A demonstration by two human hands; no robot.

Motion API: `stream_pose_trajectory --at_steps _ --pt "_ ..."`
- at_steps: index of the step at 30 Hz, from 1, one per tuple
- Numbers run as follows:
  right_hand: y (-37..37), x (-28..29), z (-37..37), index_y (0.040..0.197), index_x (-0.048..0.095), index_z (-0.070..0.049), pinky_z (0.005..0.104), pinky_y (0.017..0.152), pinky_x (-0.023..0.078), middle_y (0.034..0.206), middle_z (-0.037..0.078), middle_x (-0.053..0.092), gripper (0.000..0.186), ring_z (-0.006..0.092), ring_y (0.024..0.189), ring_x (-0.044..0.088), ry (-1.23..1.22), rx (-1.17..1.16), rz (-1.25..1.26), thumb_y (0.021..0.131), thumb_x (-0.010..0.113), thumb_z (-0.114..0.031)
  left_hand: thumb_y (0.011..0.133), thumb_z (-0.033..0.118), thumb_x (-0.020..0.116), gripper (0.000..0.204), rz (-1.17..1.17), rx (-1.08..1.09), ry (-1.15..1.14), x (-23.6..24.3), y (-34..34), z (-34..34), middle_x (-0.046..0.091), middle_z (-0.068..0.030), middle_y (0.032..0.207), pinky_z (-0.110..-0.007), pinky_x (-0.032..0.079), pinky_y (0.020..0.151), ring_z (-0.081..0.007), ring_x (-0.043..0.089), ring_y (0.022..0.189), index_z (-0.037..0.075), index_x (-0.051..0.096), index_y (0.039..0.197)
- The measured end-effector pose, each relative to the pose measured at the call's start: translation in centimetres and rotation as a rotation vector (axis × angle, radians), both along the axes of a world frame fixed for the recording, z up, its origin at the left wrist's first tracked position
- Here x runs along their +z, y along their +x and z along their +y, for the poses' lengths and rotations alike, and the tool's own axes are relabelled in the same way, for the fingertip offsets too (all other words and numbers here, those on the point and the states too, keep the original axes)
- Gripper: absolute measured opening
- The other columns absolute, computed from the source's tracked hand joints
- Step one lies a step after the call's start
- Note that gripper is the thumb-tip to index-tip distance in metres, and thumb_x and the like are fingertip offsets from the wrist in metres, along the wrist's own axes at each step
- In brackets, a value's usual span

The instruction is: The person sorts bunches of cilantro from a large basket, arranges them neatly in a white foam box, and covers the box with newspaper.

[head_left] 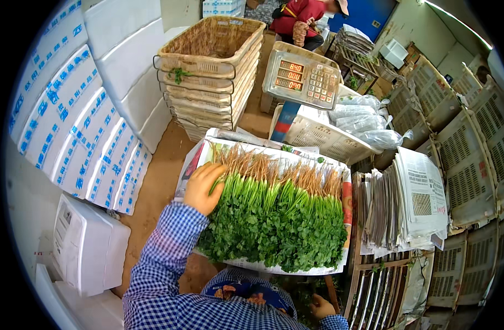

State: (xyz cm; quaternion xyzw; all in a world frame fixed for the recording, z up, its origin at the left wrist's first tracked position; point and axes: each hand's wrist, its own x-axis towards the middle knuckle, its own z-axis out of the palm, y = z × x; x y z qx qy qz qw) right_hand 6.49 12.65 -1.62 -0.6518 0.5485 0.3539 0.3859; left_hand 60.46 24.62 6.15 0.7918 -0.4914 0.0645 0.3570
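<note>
A row of coriander with brown roots lies on newspaper, roots to the far side and leaves toward me. At the row's left end, my left hand is closed over coriander stems, a few green stems showing between thumb and fingers. My right hand is low near my body, below the newspaper's near edge. Its fingers show only in part, so I cannot tell what they hold. Dark greenery lies beside it in shadow.
Stacked newspapers lie on a slatted rack at right. A digital scale stands beyond the coriander, beside a crate of bagged goods. Stacked crates and foam boxes stand left. A person in red is at the back.
</note>
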Motion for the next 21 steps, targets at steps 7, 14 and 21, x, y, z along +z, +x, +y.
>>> stream_pose_trajectory --at_steps 7,14,21 --pt "-2.3 -2.3 0.6 0.156 0.035 -0.011 0.0444 0.11 0.046 0.151 0.016 0.048 0.067 0.0351 0.132 0.054 0.017 -0.007 -0.039 0.098 0.057 -0.037 0.092 0.009 0.056 0.05 0.202 -0.022 0.464 -3.0 1.8 -5.4 0.045 -0.0174 0.153 -0.043 0.034 0.12 -0.0361 0.041 0.142 0.011 0.053 0.141" --pt "-1.7 0.5 2.0 0.154 0.037 -0.01 0.0437 0.109 0.047 0.149 0.016 0.051 0.06 0.0339 0.13 0.055 0.059 -0.101 0.067 0.1 0.057 -0.029 0.092 0.01 0.06 0.042 0.342 0.003 0.236 -5.4 3.6 -2.5 0.05 -0.0223 0.146 -0.045 0.039 0.116 -0.0383 0.047 0.135 0.008 0.061 0.133" --pt "-2.8 -1.8 4.6 0.152 0.04 -0.01 0.044 0.106 0.049 0.144 0.02 0.055 0.059 0.035 0.127 0.058 -0.036 -0.115 -0.057 0.099 0.059 -0.026 0.082 0.008 0.073 0.05 0.29 0.067 0.269 -7.5 2.9 -3.6 0.056 -0.02 0.138 -0.043 0.043 0.113 -0.0356 0.054 0.129 0.005 0.061 0.13"
